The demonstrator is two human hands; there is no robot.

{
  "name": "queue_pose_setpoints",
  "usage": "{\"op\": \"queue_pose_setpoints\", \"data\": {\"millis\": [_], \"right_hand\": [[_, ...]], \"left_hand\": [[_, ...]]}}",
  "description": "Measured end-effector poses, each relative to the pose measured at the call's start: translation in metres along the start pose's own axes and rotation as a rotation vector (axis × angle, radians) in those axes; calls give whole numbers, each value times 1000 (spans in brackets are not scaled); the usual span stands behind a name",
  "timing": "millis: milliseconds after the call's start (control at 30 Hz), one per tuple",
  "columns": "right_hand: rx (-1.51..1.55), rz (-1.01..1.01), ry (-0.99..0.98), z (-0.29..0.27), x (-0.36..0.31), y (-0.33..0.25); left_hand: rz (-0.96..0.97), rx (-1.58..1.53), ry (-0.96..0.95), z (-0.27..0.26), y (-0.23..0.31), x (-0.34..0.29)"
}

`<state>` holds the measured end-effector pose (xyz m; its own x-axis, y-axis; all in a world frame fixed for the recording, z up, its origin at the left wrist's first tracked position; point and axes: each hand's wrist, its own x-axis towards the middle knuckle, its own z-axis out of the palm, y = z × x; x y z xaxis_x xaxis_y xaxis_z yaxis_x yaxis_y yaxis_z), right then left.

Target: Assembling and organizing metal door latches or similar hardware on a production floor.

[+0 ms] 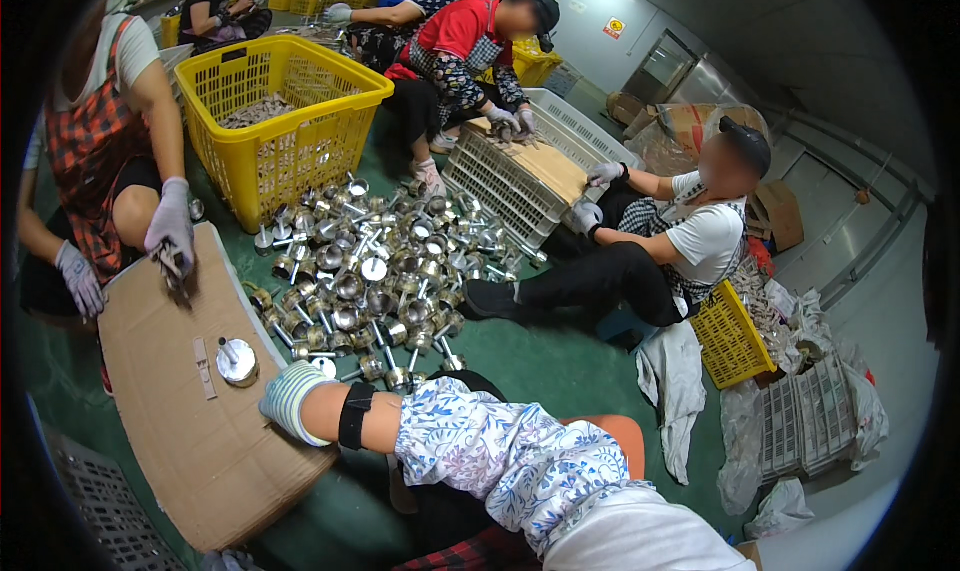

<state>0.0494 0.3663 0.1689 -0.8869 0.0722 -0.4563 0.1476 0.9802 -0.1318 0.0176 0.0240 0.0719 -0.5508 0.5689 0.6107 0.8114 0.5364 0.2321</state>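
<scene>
My right hand (292, 403), in a striped knit glove, reaches in from the lower right to the near edge of a cardboard-topped work surface (190, 451). Its fingers are hidden from this angle, so I cannot see whether they hold anything. Just beyond it a round metal cup with a rod stem (238, 363) rests on the cardboard, stem upward. Beside that cup lies a narrow beige strip (204, 369). My left hand does not show clearly anywhere.
A heap of shiny metal cups with stems (375, 281) covers the green floor ahead. Behind it stands a yellow crate (290, 161). A co-worker at left holds small strips (172, 271) over the same cardboard; two others sit at a grey crate (505, 186) topped with cardboard.
</scene>
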Motion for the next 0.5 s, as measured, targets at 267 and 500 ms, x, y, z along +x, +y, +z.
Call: {"op": "queue_pose_setpoints", "data": {"millis": [267, 500], "right_hand": [[128, 10, 157, -6, -8, 2], [161, -2, 71, -13, -3, -4]], "left_hand": [[-13, 31, 251, 12, 8, 6], [-117, 200, -1, 2, 7, 32]]}}
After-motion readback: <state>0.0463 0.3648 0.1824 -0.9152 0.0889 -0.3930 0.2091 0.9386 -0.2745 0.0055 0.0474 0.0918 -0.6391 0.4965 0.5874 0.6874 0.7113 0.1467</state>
